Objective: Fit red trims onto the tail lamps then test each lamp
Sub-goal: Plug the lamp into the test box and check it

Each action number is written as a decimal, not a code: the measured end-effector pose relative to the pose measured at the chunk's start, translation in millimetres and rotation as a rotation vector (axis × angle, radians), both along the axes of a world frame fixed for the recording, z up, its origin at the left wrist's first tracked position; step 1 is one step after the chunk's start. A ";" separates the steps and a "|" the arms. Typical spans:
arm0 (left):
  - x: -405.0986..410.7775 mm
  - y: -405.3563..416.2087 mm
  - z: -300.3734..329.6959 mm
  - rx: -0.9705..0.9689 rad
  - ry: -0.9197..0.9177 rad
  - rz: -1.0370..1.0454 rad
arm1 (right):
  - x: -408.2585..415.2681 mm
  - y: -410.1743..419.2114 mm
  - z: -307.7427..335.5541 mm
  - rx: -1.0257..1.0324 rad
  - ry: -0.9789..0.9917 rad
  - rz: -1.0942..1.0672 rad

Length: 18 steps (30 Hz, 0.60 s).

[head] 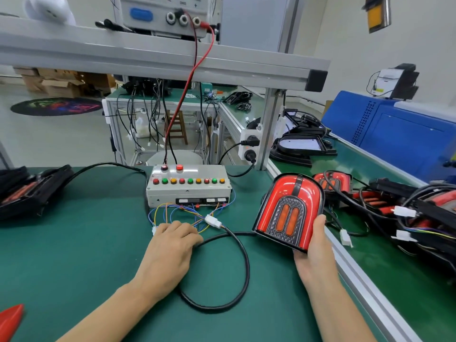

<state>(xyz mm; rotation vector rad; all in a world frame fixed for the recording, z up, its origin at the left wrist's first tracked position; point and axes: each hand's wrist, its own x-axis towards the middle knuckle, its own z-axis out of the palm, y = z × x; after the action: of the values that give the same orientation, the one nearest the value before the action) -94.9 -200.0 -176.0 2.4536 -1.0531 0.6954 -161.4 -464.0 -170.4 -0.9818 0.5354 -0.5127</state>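
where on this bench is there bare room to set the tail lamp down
Bare green mat lies between the black lamp parts on the left and the left hand. Crowded: the wires before the test box, the black cable loop, and the pile of lamps right of the tail lamp in the right hand.

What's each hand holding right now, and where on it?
The right hand grips the tail lamp by its lower right corner. The left hand rests on the wires; whether it grips anything cannot be told.

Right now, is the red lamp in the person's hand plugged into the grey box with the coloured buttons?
Plugged in: the red arch-shaped tail lamp has a black cable ending at a white plastic connector joined to the grey button box's wires.
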 end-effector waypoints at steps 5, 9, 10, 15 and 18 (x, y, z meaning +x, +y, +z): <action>20.8 -0.3 9.6 -0.174 -0.020 0.090 | 2.3 -4.6 -6.5 -0.065 -0.031 0.029; 53.7 3.7 17.3 -0.184 0.172 0.439 | 5.7 -6.8 -11.8 -0.093 -0.028 0.029; 63.0 6.7 18.1 -0.157 0.228 0.515 | 6.6 -7.0 -13.0 -0.098 -0.031 0.028; 94.3 20.3 16.7 -0.102 0.377 0.615 | 9.3 -7.0 -14.5 -0.122 -0.046 0.047; 102.1 23.4 16.0 -0.012 0.381 0.652 | 9.6 -5.8 -13.6 -0.120 -0.047 0.054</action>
<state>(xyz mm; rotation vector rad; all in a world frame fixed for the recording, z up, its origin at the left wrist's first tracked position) 7.2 -176.5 -160.0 2.7679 -0.0957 0.3692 -151.8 -469.8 -184.0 -1.0932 0.4382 -0.5231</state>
